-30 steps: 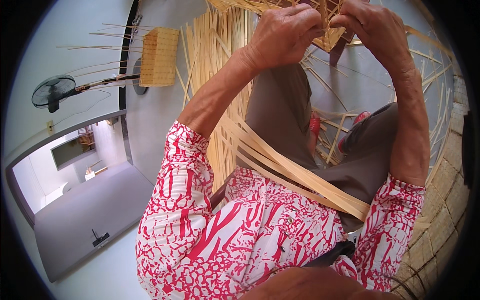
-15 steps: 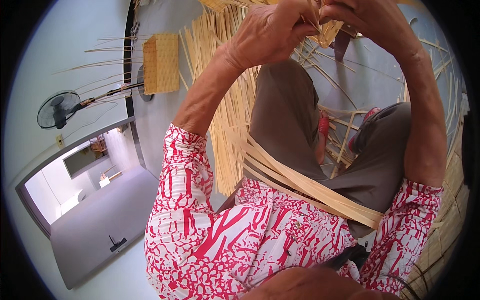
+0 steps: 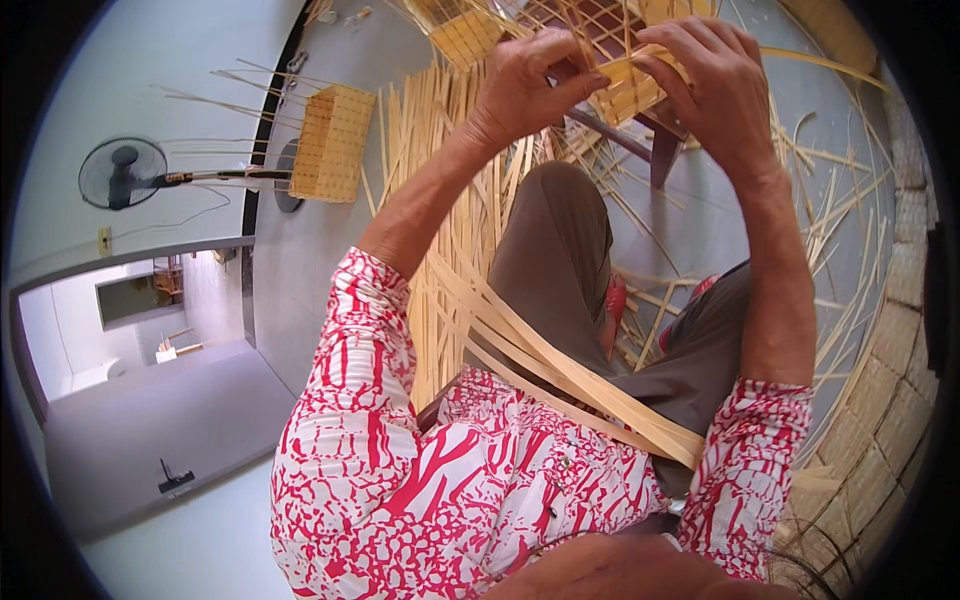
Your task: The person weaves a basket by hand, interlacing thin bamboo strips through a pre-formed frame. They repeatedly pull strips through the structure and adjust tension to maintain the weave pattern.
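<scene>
Both arms reach forward to a partly woven bamboo basket (image 3: 622, 100) with upright strips sticking out of its rim. My left hand (image 3: 535, 88) is at its left side, thumb and fingertips closed on a thin bamboo strip at the weave. At the right, my right hand (image 3: 712, 88) has thumb and fingers closed over the basket's upper edge; its fingertips partly hide the weave. The basket rests by a dark wooden stool (image 3: 663, 155). Several loose bamboo strips (image 3: 590, 385) lie across my lap.
A thick heap of bamboo strips (image 3: 425, 320) lies to my left. One woven basket (image 3: 333, 145) with long loose ends stands near the wall, another basket (image 3: 468, 38) further ahead. A standing fan (image 3: 122, 172) is at far left. Stacked woven pieces (image 3: 880, 430) line the right side.
The view has tilted so more of the basket and stool shows. Both hands appear lower in the picture, and my right hand's fingers now lie over the basket's edge.
</scene>
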Available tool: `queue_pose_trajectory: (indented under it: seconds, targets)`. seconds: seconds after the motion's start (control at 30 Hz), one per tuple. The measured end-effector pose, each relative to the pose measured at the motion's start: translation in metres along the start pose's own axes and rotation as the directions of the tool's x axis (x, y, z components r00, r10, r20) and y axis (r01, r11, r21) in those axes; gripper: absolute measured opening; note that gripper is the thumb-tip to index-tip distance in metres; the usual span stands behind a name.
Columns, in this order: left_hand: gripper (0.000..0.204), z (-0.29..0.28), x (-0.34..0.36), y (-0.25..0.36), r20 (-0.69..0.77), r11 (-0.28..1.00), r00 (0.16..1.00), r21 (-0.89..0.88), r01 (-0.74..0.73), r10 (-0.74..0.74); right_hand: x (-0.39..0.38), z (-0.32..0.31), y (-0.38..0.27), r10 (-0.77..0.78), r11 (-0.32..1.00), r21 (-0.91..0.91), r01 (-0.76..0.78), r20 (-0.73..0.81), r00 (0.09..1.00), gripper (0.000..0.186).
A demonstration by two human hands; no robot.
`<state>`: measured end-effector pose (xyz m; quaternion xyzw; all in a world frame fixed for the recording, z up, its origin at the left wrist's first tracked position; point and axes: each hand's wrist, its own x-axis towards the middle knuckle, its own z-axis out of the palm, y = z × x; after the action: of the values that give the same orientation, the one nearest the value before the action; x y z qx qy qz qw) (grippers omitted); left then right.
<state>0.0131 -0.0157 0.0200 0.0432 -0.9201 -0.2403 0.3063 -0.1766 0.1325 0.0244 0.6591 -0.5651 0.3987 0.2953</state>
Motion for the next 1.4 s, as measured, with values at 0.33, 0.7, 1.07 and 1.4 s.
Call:
queue_pose_trajectory:
  seconds: [0.33, 0.7, 1.07, 1.4]
  targets:
    - [0.013, 0.001, -0.025, -0.026, -0.075, 0.979, 0.988, -0.165, 0.118, -0.131, -0.025, 0.046, -0.012, 0.73, -0.454, 0.698, -0.553, 0.648, 0.219, 0.019]
    - [0.019, 0.005, -0.025, -0.039, -0.139, 0.993, 0.989, -0.098, -0.059, 0.045, -0.047, 0.054, 0.051, -0.001, -0.932, 0.309, -0.189, 0.519, 0.855, 0.027]
    - [0.023, 0.004, -0.017, -0.037, -0.15, 0.987, 0.984, -0.108, -0.118, 0.101, 0.011, 0.023, -0.031, 0.31, 0.204, 0.73, -0.652, 0.583, 0.75, 0.027]
    - [0.019, 0.003, -0.023, -0.038, -0.11, 0.995, 0.992, -0.073, -0.065, 0.057, 0.017, 0.014, -0.03, 0.555, 0.215, 0.702, -0.679, 0.485, 0.676, 0.042]
